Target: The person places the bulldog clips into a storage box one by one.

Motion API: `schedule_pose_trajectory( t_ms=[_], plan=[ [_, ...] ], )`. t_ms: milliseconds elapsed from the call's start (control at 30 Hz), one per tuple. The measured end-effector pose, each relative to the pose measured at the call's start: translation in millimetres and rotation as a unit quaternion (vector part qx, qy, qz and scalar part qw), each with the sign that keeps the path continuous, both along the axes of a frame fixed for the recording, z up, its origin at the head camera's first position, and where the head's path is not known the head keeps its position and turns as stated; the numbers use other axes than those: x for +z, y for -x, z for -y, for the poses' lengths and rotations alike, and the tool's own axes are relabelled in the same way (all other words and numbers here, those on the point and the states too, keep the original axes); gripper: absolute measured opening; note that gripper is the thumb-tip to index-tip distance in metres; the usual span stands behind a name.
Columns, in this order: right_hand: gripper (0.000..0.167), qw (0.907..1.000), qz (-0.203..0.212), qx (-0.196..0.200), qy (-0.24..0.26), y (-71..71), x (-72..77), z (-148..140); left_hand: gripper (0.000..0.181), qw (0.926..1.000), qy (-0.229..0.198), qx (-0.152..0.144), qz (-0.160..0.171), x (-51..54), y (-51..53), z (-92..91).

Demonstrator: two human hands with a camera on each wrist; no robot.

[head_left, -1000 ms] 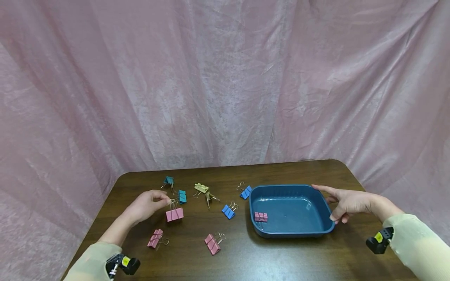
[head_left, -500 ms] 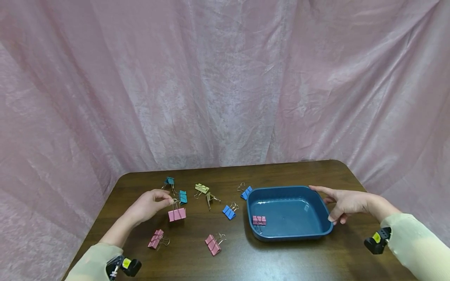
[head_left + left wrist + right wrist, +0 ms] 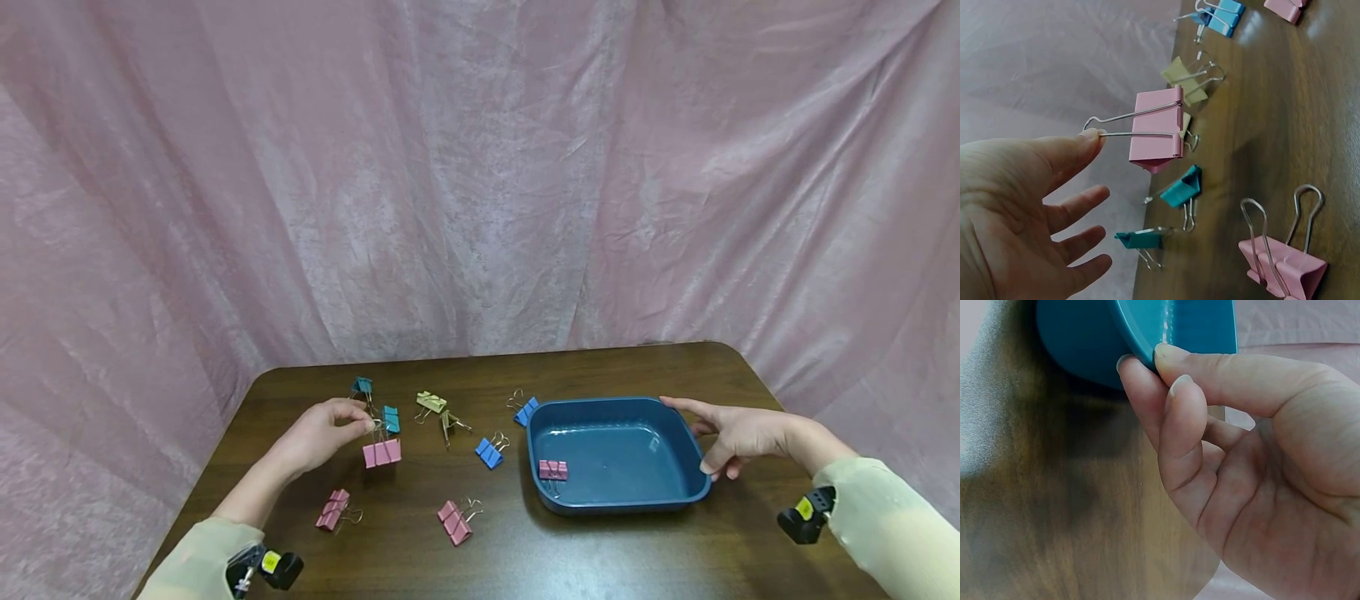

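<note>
With thumb and fingertip, my left hand (image 3: 322, 435) pinches a wire handle of a pink binder clip (image 3: 382, 453). In the left wrist view this pink clip (image 3: 1157, 125) hangs above the wooden table, the other fingers spread loosely. My right hand (image 3: 750, 435) grips the right end of a blue tray (image 3: 622, 505), its thumb on the near corner and index finger along the far one. The right wrist view shows the thumb and a finger pinching the tray rim (image 3: 1129, 331). One smaller pink binder clip (image 3: 553, 471) lies inside the tray at its left.
Two pink clips lie nearer me, one at left (image 3: 332, 510) and another at centre (image 3: 454, 523). Teal clips (image 3: 391, 419), yellow clips (image 3: 431, 402) and blue clips (image 3: 489, 452) are scattered behind and left of the tray. A pink curtain (image 3: 480, 183) hangs beyond the table's far edge.
My left hand has moved slightly right with the pink binder clip, lifting it a little. The tray and right hand shifted slightly left, then stayed put.
</note>
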State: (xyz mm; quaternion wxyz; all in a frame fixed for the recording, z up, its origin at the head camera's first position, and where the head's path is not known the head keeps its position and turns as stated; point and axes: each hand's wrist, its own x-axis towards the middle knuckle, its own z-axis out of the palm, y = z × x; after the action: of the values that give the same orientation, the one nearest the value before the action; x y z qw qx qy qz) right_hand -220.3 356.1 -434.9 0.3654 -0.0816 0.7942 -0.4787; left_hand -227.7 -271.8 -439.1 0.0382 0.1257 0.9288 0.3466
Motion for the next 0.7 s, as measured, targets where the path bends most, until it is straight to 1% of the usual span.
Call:
schedule_pose_trajectory(
  t_ms=[233, 500, 700],
  plan=[
    [0.117, 1.0000, 0.000, 0.003, 0.004, -0.4, 0.4, -0.3, 0.016, 0.9996, 0.001, -0.011, -0.027, 8.2, 1.4, -11.0],
    [0.117, 1.0000, -0.001, 0.004, 0.005, -0.3, -0.5, 0.0, 0.014, 0.9991, -0.021, -0.020, -0.031, 16.9, -1.3, -23.9],
    [0.116, 1.0000, -0.002, 0.005, 0.003, 0.3, -0.9, -0.4, 0.013, 0.9983, -0.025, -0.029, -0.045, 21.4, -2.6, -28.1]
  ],
)
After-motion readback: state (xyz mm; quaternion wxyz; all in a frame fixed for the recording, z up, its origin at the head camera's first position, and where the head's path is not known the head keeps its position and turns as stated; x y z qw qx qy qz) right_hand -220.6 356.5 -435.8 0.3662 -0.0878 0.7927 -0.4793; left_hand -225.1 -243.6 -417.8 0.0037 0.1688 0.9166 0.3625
